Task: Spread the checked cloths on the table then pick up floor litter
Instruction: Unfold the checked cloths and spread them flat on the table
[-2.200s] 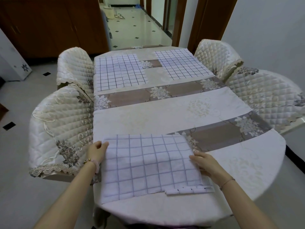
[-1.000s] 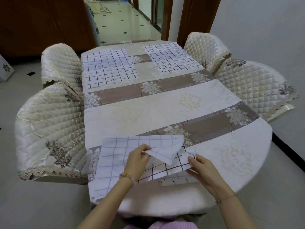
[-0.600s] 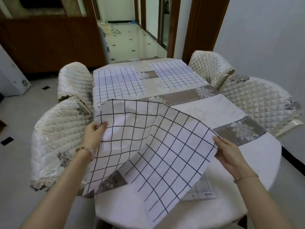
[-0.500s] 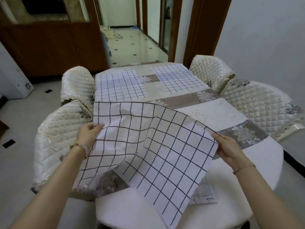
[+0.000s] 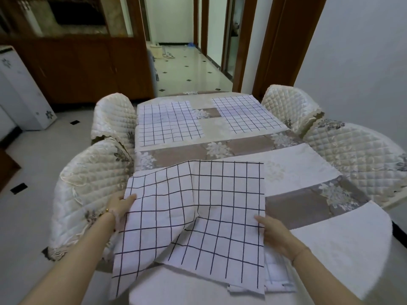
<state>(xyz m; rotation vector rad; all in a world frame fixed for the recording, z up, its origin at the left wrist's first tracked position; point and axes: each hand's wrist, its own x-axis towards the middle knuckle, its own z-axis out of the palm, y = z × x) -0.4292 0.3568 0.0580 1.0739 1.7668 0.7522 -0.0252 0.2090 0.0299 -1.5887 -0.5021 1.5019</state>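
I hold an unfolded white cloth with black checks (image 5: 204, 208) over the near left part of the table (image 5: 343, 243). My left hand (image 5: 120, 205) grips its left edge and my right hand (image 5: 272, 233) grips its right edge. The far half of the cloth lies on the table; the near left corner hangs over the edge, and a fold rises in the middle. A folded checked cloth (image 5: 277, 276) lies partly under it at the near edge. Two more checked cloths lie spread flat at the far end, one on the left (image 5: 169, 124) and one on the right (image 5: 246, 113).
Quilted cream chairs stand on both sides: two on the left (image 5: 88, 186), (image 5: 112, 117) and two on the right (image 5: 356, 155), (image 5: 288, 104). A white appliance (image 5: 19, 93) and a dark wood cabinet (image 5: 83, 69) stand at the left. A tiled corridor (image 5: 187, 69) runs beyond the table.
The folded cloth was opened, lifted and shaken out in the air. It has now come down, with its far half laid on the table and both hands lower at its side edges.
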